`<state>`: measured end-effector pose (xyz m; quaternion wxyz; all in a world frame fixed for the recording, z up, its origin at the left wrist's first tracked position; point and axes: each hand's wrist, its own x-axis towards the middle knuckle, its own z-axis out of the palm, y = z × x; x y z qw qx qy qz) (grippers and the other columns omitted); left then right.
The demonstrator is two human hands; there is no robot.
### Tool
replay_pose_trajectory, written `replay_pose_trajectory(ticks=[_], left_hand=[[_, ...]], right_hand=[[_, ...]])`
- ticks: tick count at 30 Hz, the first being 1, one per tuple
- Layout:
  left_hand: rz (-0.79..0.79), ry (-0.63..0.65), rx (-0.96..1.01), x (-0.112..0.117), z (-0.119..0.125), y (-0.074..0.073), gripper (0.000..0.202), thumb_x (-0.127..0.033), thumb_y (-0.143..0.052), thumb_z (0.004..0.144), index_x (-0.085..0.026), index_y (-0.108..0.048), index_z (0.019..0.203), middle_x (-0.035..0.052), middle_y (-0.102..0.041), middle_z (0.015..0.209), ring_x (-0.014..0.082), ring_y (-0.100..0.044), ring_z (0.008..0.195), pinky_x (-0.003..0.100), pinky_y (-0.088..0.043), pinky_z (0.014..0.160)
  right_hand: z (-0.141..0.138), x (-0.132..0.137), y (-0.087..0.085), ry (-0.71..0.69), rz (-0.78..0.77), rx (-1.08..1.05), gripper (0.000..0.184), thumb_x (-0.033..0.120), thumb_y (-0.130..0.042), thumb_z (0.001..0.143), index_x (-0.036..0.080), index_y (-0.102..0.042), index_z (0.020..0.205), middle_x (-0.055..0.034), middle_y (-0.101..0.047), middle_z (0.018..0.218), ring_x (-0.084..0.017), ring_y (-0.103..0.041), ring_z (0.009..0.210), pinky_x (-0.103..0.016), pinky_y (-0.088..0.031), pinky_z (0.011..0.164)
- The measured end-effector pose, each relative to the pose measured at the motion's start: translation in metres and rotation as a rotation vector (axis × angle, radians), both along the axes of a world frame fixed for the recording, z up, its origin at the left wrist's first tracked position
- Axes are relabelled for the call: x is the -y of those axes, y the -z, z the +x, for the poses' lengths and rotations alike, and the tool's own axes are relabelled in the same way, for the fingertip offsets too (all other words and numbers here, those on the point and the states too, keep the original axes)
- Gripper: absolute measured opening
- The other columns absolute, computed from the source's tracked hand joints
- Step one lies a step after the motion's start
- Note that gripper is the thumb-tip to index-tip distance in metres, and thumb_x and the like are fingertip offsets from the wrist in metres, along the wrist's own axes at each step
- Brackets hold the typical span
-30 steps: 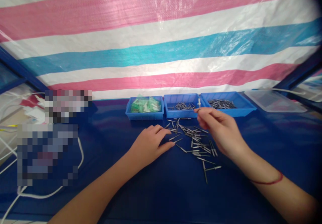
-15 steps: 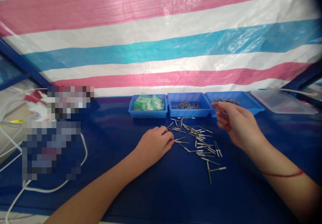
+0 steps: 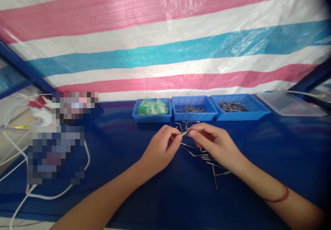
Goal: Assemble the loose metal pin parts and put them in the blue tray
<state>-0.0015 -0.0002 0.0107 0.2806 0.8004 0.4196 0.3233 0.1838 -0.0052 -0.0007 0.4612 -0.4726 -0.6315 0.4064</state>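
Above the blue counter (image 3: 160,202), the left hand (image 3: 157,147) pinches one end of a thin metal rivet (image 3: 183,133) between thumb and fingers, while the right hand (image 3: 219,144) has its grip pressed on the other end — the fingertips of both nearly meet. Loose rivets (image 3: 206,156) lie scattered on the counter around and below the hands. Behind them stand three blue bins in a row — the left bin (image 3: 152,119) with green packets (image 3: 152,106), the middle bin (image 3: 195,116) and right bin (image 3: 241,115) with metal pieces (image 3: 231,106).
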Motion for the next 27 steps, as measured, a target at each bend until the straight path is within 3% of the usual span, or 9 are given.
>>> replay_pose_trajectory(ticks=[8, 13, 16, 27], left_hand=[[-0.025, 0.067, 0.006, 0.002, 0.002, 0.004, 0.016, -0.025, -0.044, 0.094, -0.016, -0.055, 0.088, 0.0029, -0.055, 0.086, 0.0136, -0.053, 0.081, 0.024, -0.041, 0.074], [-0.091, 0.117, 0.007, 0.001, 0.003, 0.006, 0.024, -0.03, -0.043, 0.095, -0.017, -0.058, 0.109, 0.0045, -0.06, 0.094, 0.0141, -0.055, 0.085, 0.023, -0.042, 0.073], [-0.107, 0.104, 0.023, 0.0, 0.004, 0.007, 0.022, -0.03, -0.047, 0.093, -0.016, -0.061, 0.101, 0.0035, -0.062, 0.09, 0.0139, -0.056, 0.081, 0.024, -0.042, 0.073], [-0.227, 0.057, 0.115, 0.0, 0.005, 0.011, 0.019, -0.036, -0.058, 0.086, -0.017, -0.06, 0.09, 0.0011, -0.061, 0.084, 0.0122, -0.055, 0.072, 0.023, -0.044, 0.066]], right_hand=[[0.001, 0.004, 0.001, 0.062, -0.026, -0.135, 0.019, 0.038, -0.06, 0.084, 0.02, -0.063, 0.084, 0.0033, -0.052, 0.058, -0.009, -0.048, 0.05, -0.021, -0.04, 0.047], [-0.001, 0.006, 0.0, 0.051, 0.078, -0.007, 0.015, 0.034, -0.061, 0.084, 0.02, -0.067, 0.084, -0.0031, -0.065, 0.081, -0.014, -0.059, 0.072, -0.025, -0.048, 0.062], [-0.002, 0.007, 0.001, 0.021, 0.113, 0.025, 0.015, 0.034, -0.06, 0.084, 0.021, -0.068, 0.087, -0.0047, -0.066, 0.087, -0.017, -0.061, 0.08, -0.026, -0.048, 0.063], [-0.004, 0.011, -0.001, -0.019, 0.113, 0.066, 0.018, 0.038, -0.058, 0.085, 0.022, -0.062, 0.078, -0.0052, -0.063, 0.079, -0.019, -0.06, 0.075, -0.03, -0.047, 0.062]])
